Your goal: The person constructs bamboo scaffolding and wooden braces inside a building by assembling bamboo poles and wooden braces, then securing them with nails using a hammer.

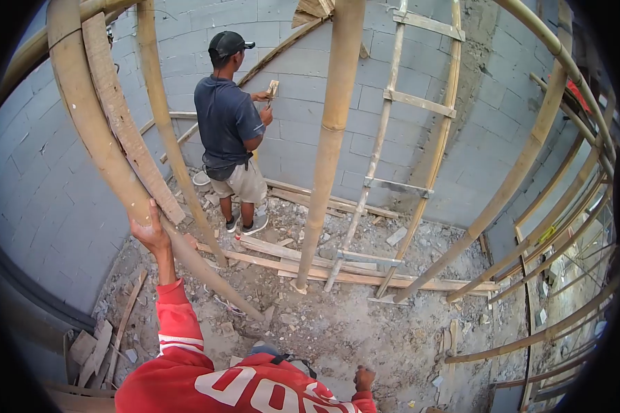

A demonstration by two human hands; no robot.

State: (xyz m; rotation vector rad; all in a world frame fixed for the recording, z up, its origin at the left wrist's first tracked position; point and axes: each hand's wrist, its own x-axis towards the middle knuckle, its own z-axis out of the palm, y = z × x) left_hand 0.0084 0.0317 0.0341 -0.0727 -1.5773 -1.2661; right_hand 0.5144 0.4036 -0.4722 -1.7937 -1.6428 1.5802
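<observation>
My left hand, below a red sleeve with white stripes, is wrapped round a thick bamboo pole that slants down to the rubble floor. A rough wooden plank lies along the upper part of this pole. Low in the view, my right hand hangs near my body above the ground, with its fingers curled; whether it holds anything is too small to make out.
A co-worker stands at the grey block wall, holding a small wooden piece. Upright bamboo poles and a ladder stand ahead. Boards and rubble lie on the floor. Curved bamboo crosses the right side.
</observation>
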